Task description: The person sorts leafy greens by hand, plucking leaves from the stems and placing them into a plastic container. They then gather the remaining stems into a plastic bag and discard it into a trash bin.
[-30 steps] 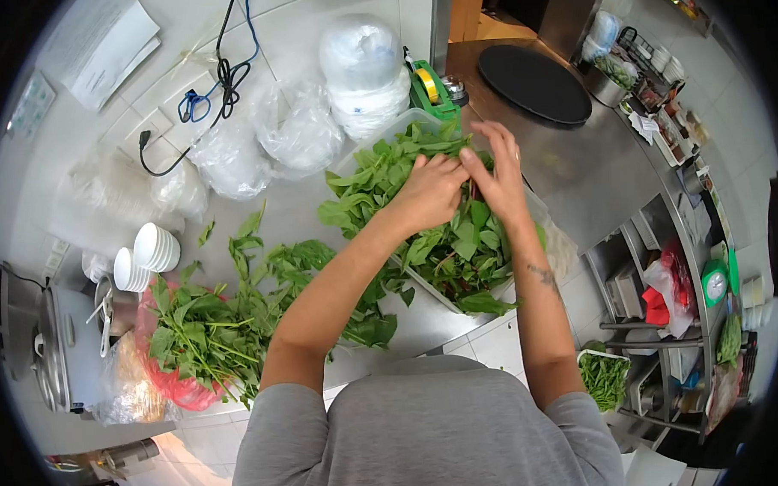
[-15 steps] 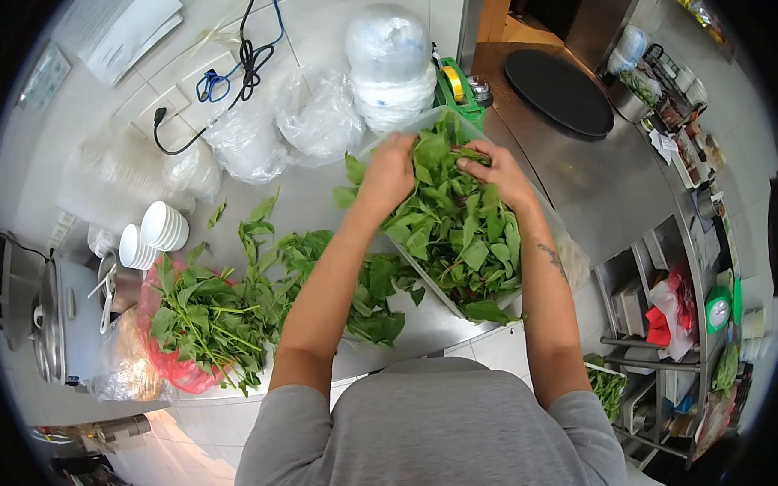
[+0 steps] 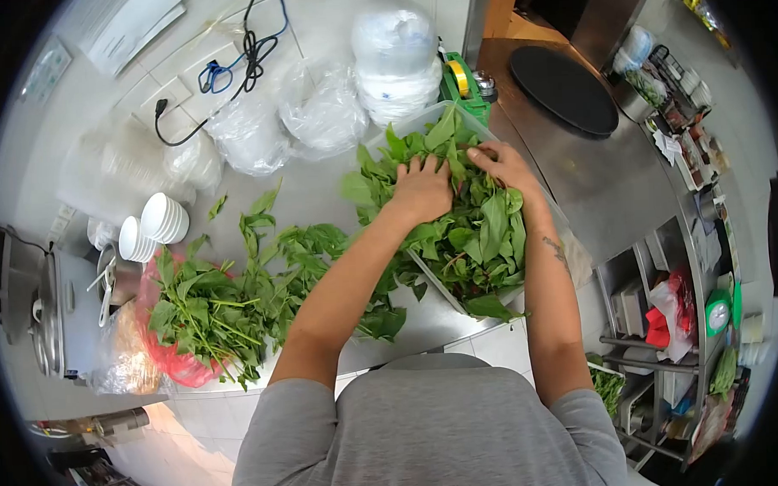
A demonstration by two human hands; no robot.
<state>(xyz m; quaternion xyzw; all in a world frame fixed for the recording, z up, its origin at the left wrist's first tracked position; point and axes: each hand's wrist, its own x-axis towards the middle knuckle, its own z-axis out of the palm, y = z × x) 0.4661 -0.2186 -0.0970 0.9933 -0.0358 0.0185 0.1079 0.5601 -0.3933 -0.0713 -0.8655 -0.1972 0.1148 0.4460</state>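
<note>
A clear plastic bin [image 3: 447, 298] heaped with leafy greens [image 3: 483, 231] stands at the counter's front edge. On top of the heap, my left hand [image 3: 423, 190] lies palm down with its fingers spread, pressing the leaves. My right hand [image 3: 508, 168] is at the bin's right side, thumb and fingers apart against the leaves; some fingertips are hidden among them. To the left, loose leaves [image 3: 304, 254] are strewn over the metal counter [image 3: 306, 190]. Further left, a pile of leafy stems [image 3: 207, 309] rests on a pink plastic bag [image 3: 166, 358].
Behind the bin stand bagged plastic containers [image 3: 396, 63] and a green scale [image 3: 465, 77]. White paper cups [image 3: 161, 221] sit at the left, near a large metal pot [image 3: 53, 315]. A round black tray [image 3: 564, 91] lies at the back right. Shelving [image 3: 653, 319] stands at the right.
My left hand has come from the bin's far left edge onto the heap, and its fingers have spread. My right hand has shifted slightly. The leaves at the back have been rearranged.
</note>
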